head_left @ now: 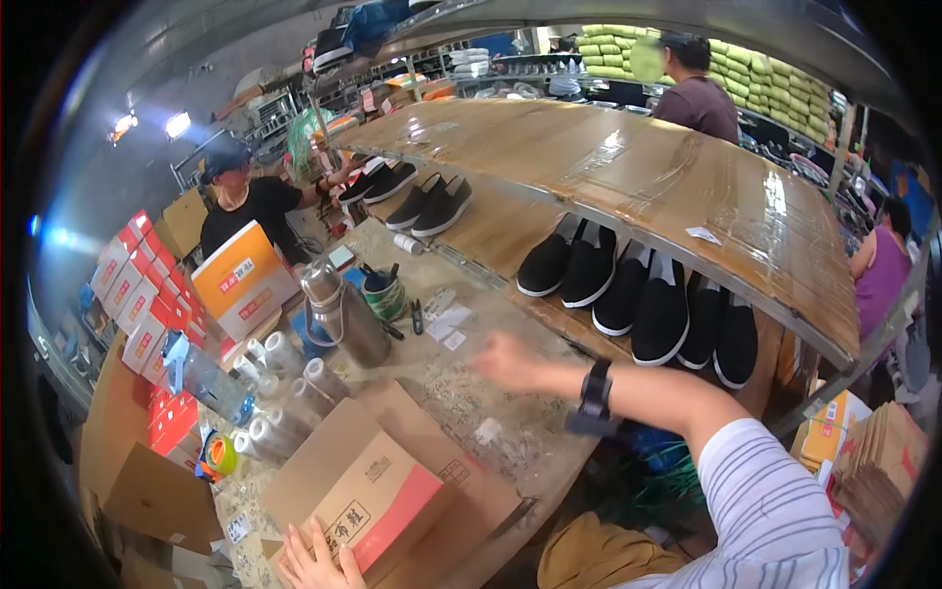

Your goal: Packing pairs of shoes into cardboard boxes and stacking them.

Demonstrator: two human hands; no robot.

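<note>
My left hand (319, 562) lies on the near end of a brown and red cardboard shoebox (378, 501), its fingers stretched out. Behind that box stands a raised brown cardboard flap (329, 447), and more brown card spreads to its right. Out over the table (471, 398) is my right hand (505, 363), smeared by motion, so I cannot make out its fingers or anything in them. A black band with a small device (592, 402) sits on that wrist. Small white paper slips (451, 322) lie on the table beyond the right hand.
Black cloth shoes (659, 309) with white soles line the shelf (687, 187) at the right. A steel flask (343, 314), a pen holder (383, 293), clear plastic rolls (270, 432) and a water bottle (211, 378) stand at the left. Another person (250, 201) works across the table.
</note>
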